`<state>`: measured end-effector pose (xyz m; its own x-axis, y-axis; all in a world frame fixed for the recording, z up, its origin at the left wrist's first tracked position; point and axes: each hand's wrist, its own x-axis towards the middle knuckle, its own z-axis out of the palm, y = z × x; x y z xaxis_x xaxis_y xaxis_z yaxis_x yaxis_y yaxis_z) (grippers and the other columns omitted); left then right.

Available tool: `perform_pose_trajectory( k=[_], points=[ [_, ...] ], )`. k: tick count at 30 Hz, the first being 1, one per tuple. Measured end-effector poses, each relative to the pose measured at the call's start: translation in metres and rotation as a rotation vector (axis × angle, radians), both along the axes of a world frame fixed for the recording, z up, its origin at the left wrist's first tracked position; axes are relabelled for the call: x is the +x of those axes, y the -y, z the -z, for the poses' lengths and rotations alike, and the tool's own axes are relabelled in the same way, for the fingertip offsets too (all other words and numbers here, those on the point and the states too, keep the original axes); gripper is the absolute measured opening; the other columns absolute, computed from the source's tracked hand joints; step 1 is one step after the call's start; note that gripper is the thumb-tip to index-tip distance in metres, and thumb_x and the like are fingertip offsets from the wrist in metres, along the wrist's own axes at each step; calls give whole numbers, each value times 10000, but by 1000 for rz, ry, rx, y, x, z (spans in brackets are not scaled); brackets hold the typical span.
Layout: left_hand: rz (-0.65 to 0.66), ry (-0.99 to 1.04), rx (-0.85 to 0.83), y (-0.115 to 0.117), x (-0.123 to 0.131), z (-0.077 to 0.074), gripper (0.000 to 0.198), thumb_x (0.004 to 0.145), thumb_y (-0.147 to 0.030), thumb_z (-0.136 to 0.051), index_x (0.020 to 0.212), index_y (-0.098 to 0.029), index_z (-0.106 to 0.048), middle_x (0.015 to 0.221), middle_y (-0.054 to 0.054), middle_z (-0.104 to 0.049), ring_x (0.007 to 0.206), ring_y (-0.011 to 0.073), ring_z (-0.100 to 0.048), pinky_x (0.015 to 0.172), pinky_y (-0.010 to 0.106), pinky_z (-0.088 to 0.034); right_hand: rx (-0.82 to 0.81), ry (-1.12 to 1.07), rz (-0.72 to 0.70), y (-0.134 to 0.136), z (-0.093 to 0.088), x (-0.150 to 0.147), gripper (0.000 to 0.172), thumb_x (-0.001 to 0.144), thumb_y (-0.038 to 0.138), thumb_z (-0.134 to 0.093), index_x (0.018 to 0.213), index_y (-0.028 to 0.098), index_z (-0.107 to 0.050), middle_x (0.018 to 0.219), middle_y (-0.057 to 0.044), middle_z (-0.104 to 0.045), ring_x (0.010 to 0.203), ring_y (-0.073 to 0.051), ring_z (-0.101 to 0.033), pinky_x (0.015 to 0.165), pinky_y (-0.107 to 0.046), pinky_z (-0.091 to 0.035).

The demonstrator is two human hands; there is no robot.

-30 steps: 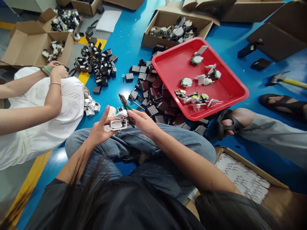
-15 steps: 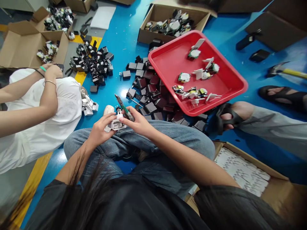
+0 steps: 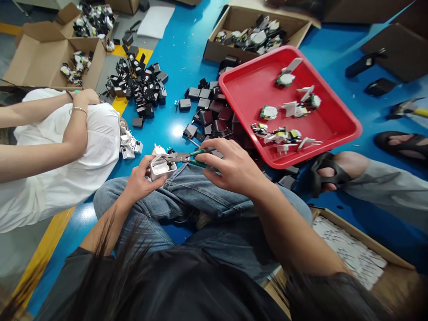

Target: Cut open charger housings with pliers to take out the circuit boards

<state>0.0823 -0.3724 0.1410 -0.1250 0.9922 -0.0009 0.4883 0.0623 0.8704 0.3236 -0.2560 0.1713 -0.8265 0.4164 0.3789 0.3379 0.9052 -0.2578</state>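
My left hand (image 3: 142, 180) is closed around a white plastic charger housing (image 3: 162, 168), held over my crossed legs with its open side up. In my right hand (image 3: 234, 167) are green-handled pliers (image 3: 197, 158), their jaws pointing left at the top of the housing. Whether the jaws grip a part inside cannot be made out. Just beyond my knee is a heap of dark adapter housings (image 3: 214, 118). To its right, a red tray (image 3: 321, 129) holds several circuit boards and white plug parts.
A cardboard box (image 3: 217, 51) of boards stands behind the tray. Left of me, a person in white (image 3: 96, 151) sits near black housings (image 3: 143, 89) and another box (image 3: 40, 62). A box of white pieces (image 3: 347, 249) lies right; a sandalled foot (image 3: 324, 174) rests near the tray.
My right hand has moved right and turned the pliers from pointing up and away to lying level, jaws at the housing. The housing's open side now faces up more. The view has shifted slightly.
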Motion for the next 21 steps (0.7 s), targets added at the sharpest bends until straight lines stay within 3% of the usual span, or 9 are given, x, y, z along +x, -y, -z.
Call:
perform_pose_trajectory(
  k=[4,10,15,21],
  points=[
    [39,-79,10,1,1,-5,461,727,-321,-713,1137,-178,-559,912,17,-688,705,118,-624,625,199,-492,86,66,-65,2,0,-3,180,826,173,-527,989,189,-601,1119,-117,-597,930,-228,-531,772,-357,-395],
    [83,-168,61,0,-4,-9,432,715,-291,-718,1111,-174,-590,923,21,-691,740,126,-625,657,206,-489,132,146,-55,5,-2,-6,128,829,180,-538,942,173,-597,1103,-110,-624,914,-222,-517,743,-339,-360],
    [143,-270,99,0,-12,-6,439,727,-281,-727,1143,-208,-610,930,16,-665,741,122,-603,653,208,-475,214,243,-27,10,-15,-6,105,853,160,-510,901,180,-601,1062,-93,-640,880,-212,-487,727,-340,-305],
    [263,-318,151,2,-19,1,449,750,-258,-727,1180,-216,-603,1008,31,-684,843,150,-636,754,238,-492,284,378,-29,21,-34,-14,148,918,163,-455,873,190,-593,993,-74,-644,846,-212,-469,698,-349,-250]
  ],
)
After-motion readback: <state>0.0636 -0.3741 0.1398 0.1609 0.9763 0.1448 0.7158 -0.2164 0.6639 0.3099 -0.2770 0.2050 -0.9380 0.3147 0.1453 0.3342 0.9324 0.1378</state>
